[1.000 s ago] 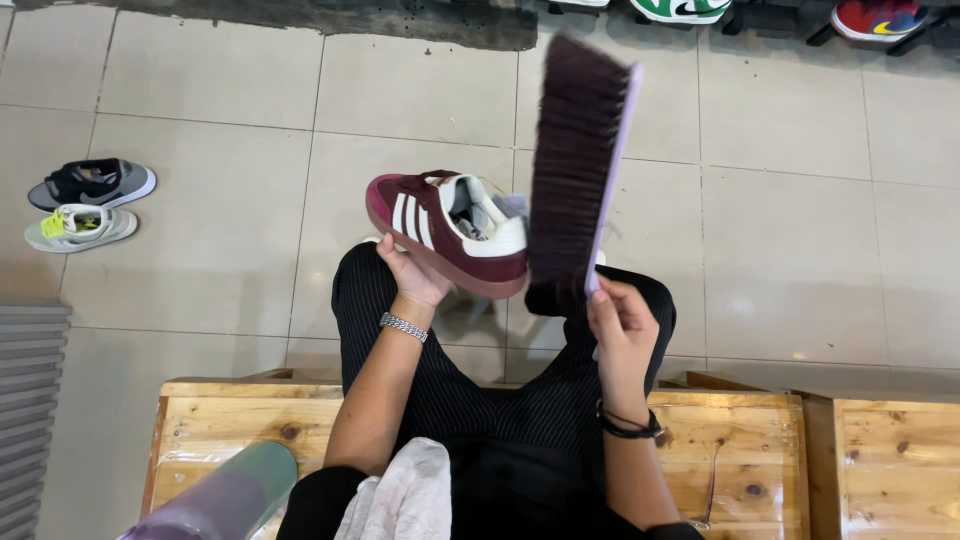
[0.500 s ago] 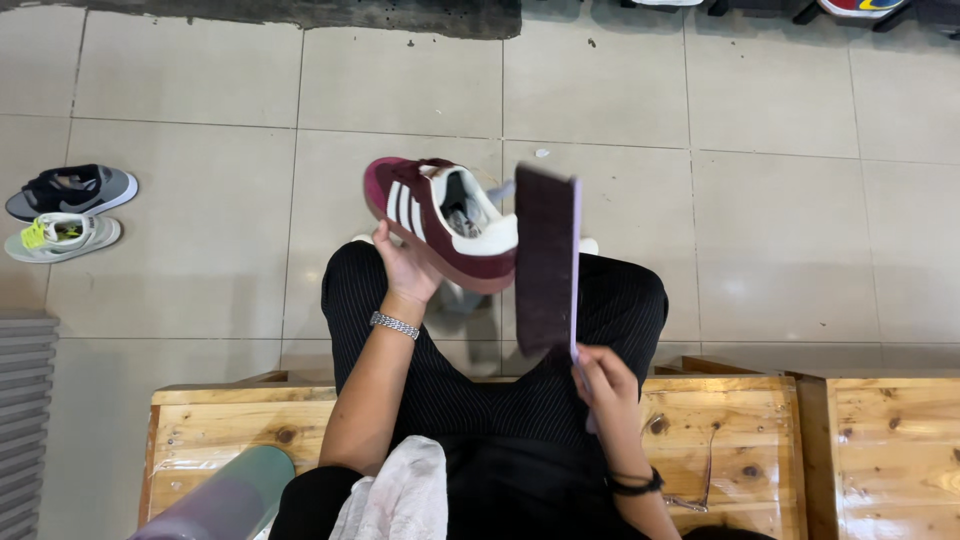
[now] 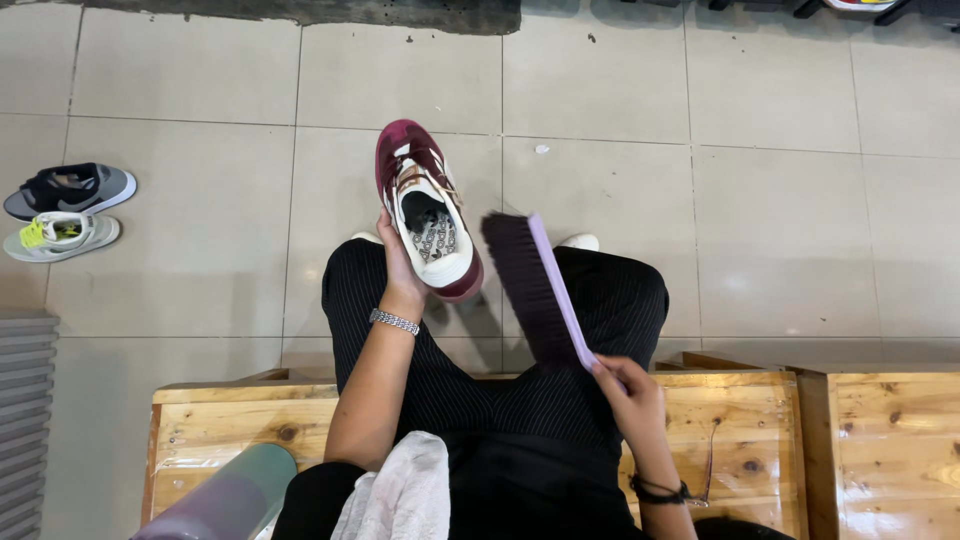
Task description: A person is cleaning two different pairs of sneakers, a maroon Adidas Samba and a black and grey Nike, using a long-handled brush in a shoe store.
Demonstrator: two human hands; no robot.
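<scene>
My left hand (image 3: pixel 395 268) grips a maroon sneaker (image 3: pixel 428 208) with a white lining by its heel side, held above my knees with the toe pointing away and the opening facing up. My right hand (image 3: pixel 628 392) holds the lilac handle of a long brush (image 3: pixel 535 290) with dark bristles. The brush slants up to the left over my right thigh, its bristle end just right of the sneaker and apart from it. A metal bracelet sits on my left wrist and a dark band on my right.
I sit on a wooden bench (image 3: pixel 200 430) over a pale tiled floor (image 3: pixel 780 200). A black shoe (image 3: pixel 70 188) and a white-green shoe (image 3: pixel 62 235) lie at the left. A white cloth (image 3: pixel 400 495) rests on my lap, and a green-purple bottle (image 3: pixel 225 500) lies on the bench.
The sneaker has turned from side-on to opening-up with the toe pointing away. The brush has dropped from upright beside the shoe to a slant over my right thigh.
</scene>
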